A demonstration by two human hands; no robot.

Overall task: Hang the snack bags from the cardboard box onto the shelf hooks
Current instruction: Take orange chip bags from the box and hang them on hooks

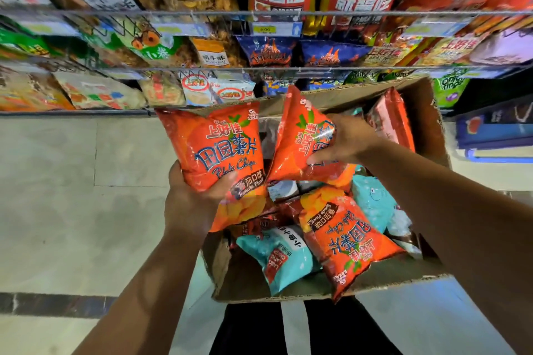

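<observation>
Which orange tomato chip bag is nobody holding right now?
The orange bag lying in the cardboard box with its print upside down. The other two are gripped, one by the left hand, one by the right hand.

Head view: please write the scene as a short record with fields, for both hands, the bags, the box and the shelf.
left hand: grips the bottom of the first orange bag, held upright
right hand: grips the second orange bag, tilted, above the box
cardboard box: open, under the hands; a third orange bag and teal bags lie inside
shelf: wire rails, many snack bags already hanging
task state: neither held bag is on a hook yet
</observation>
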